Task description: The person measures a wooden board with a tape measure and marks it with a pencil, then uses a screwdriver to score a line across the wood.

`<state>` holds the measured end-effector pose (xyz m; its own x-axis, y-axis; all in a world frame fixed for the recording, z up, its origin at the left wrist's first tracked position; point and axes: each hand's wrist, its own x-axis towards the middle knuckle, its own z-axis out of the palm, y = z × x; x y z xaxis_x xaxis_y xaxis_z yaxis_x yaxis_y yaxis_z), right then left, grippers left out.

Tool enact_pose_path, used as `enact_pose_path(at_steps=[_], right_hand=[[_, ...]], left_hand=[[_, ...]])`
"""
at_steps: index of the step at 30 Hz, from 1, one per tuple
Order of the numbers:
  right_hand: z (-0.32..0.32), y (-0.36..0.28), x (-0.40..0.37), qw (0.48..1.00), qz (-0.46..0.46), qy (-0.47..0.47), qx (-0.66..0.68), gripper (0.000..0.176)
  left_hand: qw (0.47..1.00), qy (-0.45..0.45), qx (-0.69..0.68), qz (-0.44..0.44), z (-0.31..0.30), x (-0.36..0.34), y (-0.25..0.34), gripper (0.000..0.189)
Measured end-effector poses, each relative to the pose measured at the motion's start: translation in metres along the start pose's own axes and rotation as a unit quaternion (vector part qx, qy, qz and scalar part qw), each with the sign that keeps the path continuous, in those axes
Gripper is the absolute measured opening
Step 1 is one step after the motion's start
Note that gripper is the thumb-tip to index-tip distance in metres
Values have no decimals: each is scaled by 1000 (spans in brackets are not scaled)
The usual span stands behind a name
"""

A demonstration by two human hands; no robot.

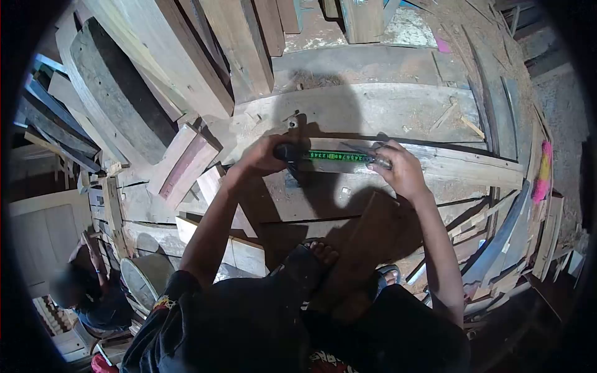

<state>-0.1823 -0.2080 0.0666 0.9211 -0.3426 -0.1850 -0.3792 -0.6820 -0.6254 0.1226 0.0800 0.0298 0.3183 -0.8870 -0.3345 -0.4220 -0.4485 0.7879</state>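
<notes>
A green tape measure blade (339, 156) with dark numbers stretches between my two hands over the planks. My left hand (264, 155) is closed around the dark case of the tape measure (288, 153). At the other end of the blade, my right hand (401, 168) pinches the tape between thumb and fingers. A slim pointed piece (357, 147) shows beside those fingers; I cannot make out what it is. Beneath the tape lies a long pale plank (460, 163).
Thick timber beams (180, 56) lie at the upper left, near a short reddish block (186, 163). A person (93, 286) sits at the lower left by a round container (146, 276). A pink and yellow object (543, 171) lies right, among wood scraps.
</notes>
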Motion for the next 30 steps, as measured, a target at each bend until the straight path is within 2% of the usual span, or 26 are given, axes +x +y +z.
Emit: enact_pose_path(at_steps=[8,11,14,17,20,23,26,30], right_hand=[[3,0,0,998,-41,40,22,36],[5,2,0,998,-39,43,24,35],[6,4,0,999,-26,33,17,36],[1,-2,1,1000,-11,22,8,37],[5,1,0,999,-14,30,6,36],[-1,-2,1,1000,-2,8,12,37],[-1,-4,1,1000,-4,5,14,37],[4,2,0,999,-26,32,16,35]], left_hand=[[1000,-3,23,13,4,5,-14,65],[999,-16,32,-7,-2,0,10,59],[1000,-4,26,-17,-1,-1,7,63],[999,6,36,40,-3,-3,11,59],[999,-29,-28,-8,-3,3,10,58],[998,-2,25,-64,-3,3,21,51],[995,-9,22,-93,4,10,14,45],[996,0,42,-76,4,9,25,40]])
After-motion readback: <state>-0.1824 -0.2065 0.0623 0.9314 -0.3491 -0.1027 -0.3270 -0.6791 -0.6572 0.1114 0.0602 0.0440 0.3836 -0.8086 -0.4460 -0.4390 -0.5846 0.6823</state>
